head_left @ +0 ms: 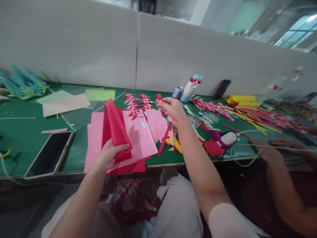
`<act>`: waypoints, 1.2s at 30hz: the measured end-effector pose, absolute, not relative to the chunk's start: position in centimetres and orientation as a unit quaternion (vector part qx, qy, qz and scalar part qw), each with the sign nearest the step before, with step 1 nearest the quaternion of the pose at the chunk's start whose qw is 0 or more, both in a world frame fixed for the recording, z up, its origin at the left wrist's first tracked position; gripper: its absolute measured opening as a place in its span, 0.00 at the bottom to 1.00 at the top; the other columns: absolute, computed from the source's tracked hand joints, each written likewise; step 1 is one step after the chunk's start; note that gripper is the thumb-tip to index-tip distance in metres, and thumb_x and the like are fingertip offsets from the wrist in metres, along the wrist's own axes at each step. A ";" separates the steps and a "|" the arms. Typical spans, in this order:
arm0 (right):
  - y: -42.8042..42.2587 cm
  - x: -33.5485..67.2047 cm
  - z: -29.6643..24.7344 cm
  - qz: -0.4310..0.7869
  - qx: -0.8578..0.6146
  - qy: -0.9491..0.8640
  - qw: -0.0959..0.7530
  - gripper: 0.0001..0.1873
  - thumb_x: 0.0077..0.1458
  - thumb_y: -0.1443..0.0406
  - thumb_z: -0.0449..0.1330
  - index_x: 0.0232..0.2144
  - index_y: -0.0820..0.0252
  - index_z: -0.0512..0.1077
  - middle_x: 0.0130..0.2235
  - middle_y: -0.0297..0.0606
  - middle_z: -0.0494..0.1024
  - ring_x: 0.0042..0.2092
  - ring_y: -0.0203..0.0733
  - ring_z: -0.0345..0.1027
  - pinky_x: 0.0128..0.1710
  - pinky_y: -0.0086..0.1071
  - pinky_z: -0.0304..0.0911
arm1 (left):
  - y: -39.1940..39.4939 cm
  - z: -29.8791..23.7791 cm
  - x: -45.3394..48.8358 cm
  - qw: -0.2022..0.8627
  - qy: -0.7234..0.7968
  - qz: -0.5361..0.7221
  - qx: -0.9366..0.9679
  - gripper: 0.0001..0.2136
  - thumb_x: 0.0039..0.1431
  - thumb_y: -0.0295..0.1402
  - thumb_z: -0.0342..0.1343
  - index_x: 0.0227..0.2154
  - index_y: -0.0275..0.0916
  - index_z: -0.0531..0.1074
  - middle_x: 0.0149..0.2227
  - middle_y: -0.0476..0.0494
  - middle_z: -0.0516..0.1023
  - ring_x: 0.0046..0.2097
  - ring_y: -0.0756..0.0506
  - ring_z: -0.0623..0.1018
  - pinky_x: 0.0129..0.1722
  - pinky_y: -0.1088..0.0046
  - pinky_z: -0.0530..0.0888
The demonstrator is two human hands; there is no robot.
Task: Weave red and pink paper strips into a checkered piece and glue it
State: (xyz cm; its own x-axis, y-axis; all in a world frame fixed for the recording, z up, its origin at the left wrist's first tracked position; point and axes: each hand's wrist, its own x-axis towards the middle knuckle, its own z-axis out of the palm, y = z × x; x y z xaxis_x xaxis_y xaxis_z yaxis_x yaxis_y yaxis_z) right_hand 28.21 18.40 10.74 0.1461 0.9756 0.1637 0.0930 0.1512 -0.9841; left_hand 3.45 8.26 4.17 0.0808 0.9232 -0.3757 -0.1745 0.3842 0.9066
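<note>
My left hand point(109, 154) is closed on a folded red paper sheet point(115, 127), lifting it off a stack of pink and red sheets point(138, 138) at the table's near edge. Raised above the table, my right hand point(171, 108) pinches a small red paper strip point(158, 97) between fingers and thumb. Beyond the stack lie red-and-white woven paper pieces point(137, 104). A long red strip point(164, 138) hangs below my right wrist.
A phone point(51, 153) lies face up at the left on the green table point(22, 138). Beige and green sheets point(64, 102), teal paper shapes point(22, 85), a white bottle point(189, 88), and piles of coloured strips point(247, 109) sit further off. Another person's hands point(269, 150) work at the right.
</note>
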 end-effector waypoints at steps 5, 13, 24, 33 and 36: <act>14.9 28.1 8.9 0.461 -0.577 -0.464 0.489 0.08 0.56 0.69 0.58 0.25 0.64 0.71 0.26 0.36 0.77 0.24 0.29 0.69 0.21 0.21 0.64 | 8.2 4.1 3.6 0.645 0.523 0.431 0.353 0.21 0.35 0.31 0.72 0.35 0.35 0.73 0.33 0.44 0.80 0.34 0.44 0.80 0.33 0.70 0.78; 8.4 26.3 3.6 0.516 -0.624 -0.418 0.412 0.11 0.57 0.69 0.58 0.22 0.65 0.70 0.21 0.36 0.75 0.19 0.30 0.67 0.15 0.20 0.63 | 7.7 4.5 4.4 0.660 0.512 0.422 0.352 0.21 0.33 0.30 0.72 0.34 0.34 0.73 0.30 0.45 0.80 0.32 0.45 0.80 0.30 0.71 0.78; 3.8 25.6 2.5 0.542 -0.632 -0.475 0.285 0.15 0.56 0.62 0.60 0.21 0.66 0.73 0.19 0.37 0.75 0.18 0.31 0.67 0.13 0.21 0.60 | 7.5 4.0 4.9 0.675 0.501 0.395 0.370 0.20 0.34 0.30 0.73 0.33 0.36 0.73 0.30 0.45 0.79 0.32 0.43 0.81 0.30 0.67 0.80; 8.1 23.7 4.9 0.453 -0.533 -0.566 0.437 0.11 0.51 0.60 0.62 0.32 0.62 0.73 0.26 0.34 0.76 0.25 0.32 0.68 0.24 0.24 0.64 | 7.1 4.0 5.5 0.692 0.490 0.355 0.393 0.24 0.33 0.31 0.72 0.38 0.35 0.73 0.32 0.42 0.81 0.33 0.43 0.81 0.32 0.68 0.78; 9.9 22.3 5.0 0.448 -0.510 -0.566 0.468 0.15 0.51 0.55 0.62 0.33 0.62 0.73 0.31 0.36 0.77 0.29 0.33 0.70 0.31 0.27 0.66 | 7.1 4.1 5.6 0.682 0.482 0.355 0.419 0.23 0.34 0.30 0.72 0.38 0.34 0.74 0.31 0.44 0.81 0.32 0.44 0.80 0.33 0.70 0.77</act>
